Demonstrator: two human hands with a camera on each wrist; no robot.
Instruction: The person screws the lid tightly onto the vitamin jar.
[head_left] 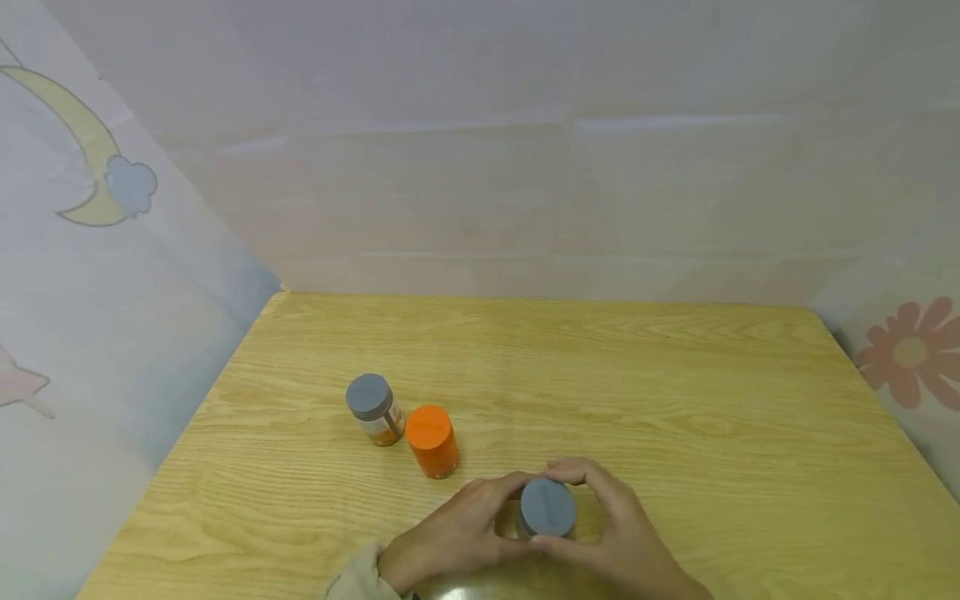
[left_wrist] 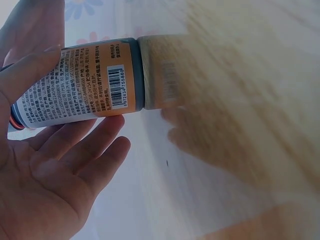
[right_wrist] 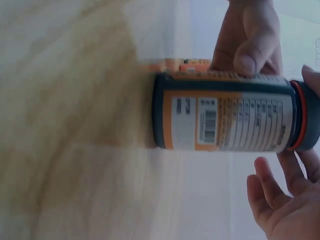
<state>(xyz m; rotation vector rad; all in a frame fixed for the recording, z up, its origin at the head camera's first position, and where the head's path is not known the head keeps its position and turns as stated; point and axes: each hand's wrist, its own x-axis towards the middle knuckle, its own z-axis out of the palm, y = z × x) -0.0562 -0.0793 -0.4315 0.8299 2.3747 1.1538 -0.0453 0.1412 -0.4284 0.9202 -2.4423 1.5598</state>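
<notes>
A supplement bottle (head_left: 547, 507) with a grey lid stands upright at the table's near side, between both hands. My left hand (head_left: 465, 529) grips its body, thumb on the near side and fingers round the far side. The right hand (head_left: 626, 533) pinches the lid (right_wrist: 311, 120) at the top with thumb and fingertips. Fine print and a barcode cover the orange and white label (left_wrist: 75, 85) in the left wrist view. A red-orange ring (right_wrist: 298, 116) shows just under the lid in the right wrist view.
Left of the hands stand a grey-lidded jar (head_left: 375, 410) and an orange-lidded jar (head_left: 432, 442), close together. The wooden table (head_left: 675, 392) has a glossy surface. Pale printed sheets (head_left: 480, 167) rise behind it and at both sides.
</notes>
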